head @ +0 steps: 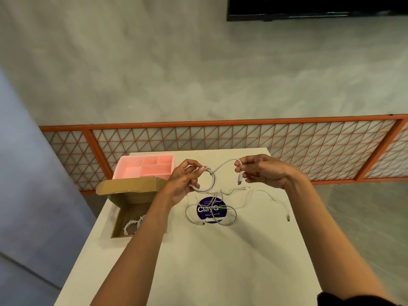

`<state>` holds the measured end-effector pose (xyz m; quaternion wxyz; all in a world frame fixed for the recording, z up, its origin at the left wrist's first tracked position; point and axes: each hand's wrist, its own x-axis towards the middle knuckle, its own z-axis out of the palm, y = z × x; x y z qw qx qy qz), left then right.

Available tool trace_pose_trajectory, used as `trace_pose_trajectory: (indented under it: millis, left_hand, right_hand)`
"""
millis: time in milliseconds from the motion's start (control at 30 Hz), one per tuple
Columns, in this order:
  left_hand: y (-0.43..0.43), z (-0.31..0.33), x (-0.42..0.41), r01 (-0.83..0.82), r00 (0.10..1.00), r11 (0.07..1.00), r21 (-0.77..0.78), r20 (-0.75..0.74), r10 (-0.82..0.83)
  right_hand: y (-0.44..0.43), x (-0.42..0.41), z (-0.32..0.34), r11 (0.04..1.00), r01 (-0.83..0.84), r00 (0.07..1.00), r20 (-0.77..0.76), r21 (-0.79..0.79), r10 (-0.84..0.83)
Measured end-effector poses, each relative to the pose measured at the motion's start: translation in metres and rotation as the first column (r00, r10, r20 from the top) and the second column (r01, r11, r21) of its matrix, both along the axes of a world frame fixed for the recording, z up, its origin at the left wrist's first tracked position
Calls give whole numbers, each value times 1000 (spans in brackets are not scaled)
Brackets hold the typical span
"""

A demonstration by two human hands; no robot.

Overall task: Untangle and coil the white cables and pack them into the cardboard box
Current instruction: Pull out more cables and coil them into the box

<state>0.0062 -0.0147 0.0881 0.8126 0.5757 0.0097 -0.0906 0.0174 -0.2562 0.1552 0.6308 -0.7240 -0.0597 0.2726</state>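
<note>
Pinched between the right hand's (262, 171) thumb and fingers is one end of a white cable (223, 165), just above its plug. Left hand (181, 184) grips the coiled part of it, above the table (198, 261). More loose cables (212, 220) lie tangled below. To the left, the open cardboard box (132, 197) holds a coiled cable (132, 224).

Your white table (209, 261) holds: open cardboard box (132, 196), left, coiled white cable (132, 225) inside; pink divided plastic tray (123, 166) behind it; loose white cables (220, 223) to its right.
</note>
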Motion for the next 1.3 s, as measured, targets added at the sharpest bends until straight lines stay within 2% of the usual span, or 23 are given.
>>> trace_pose_trajectory:
  millis: [100, 233, 333, 500, 667, 800, 867, 967, 1033, 1100, 1200, 1300]
  left_hand:
    - [-3, 1, -1, 5, 1000, 994, 110, 26, -8]
    - [-6, 4, -2, -26, 990, 930, 368, 135, -26]
    - [-8, 8, -4, 13, 979, 901, 434, 178, -100]
    - [-9, 10, -3, 8, 972, 912, 410, 212, -104]
    - [-18, 8, -2, -44, 969, 949, 312, 243, -35]
    - [-24, 10, -3, -67, 968, 961, 267, 252, -2]
    - [-25, 10, -2, -86, 967, 963, 255, 254, 19]
    - [-24, 10, -1, -116, 965, 964, 239, 257, 52]
    - [-21, 9, 0, -135, 964, 962, 237, 254, 73]
    - [-18, 7, 2, -145, 963, 957, 251, 258, 78]
    - [-17, 4, 2, -163, 958, 948, 275, 273, 85]
    - [-18, 3, 4, -178, 954, 942, 284, 284, 95]
  right_hand:
    - [-1, 0, 2, 1000, -17, 1000, 7, 4, 17]
    - [0, 1, -1, 998, 24, 992, 129, -51, -18]
    - [-3, 3, -5, 997, 59, 982, 183, -45, -50]
    - [-3, 5, -25, 980, 196, 946, 266, -11, -187]
    - [14, 3, -51, 932, 334, 899, 249, 139, -359]
    - [38, -3, -62, 889, 424, 857, 243, 172, -455]
    - [49, -6, -63, 862, 455, 846, 195, 224, -497]
    - [63, -9, -59, 810, 469, 862, 16, 352, -506]
    - [68, -10, -55, 796, 467, 878, -95, 384, -469]
    - [69, -11, -52, 836, 450, 892, -113, 315, -438]
    - [70, -13, -49, 912, 382, 924, -45, 150, -380]
    - [72, -15, -48, 931, 352, 936, -33, 94, -351]
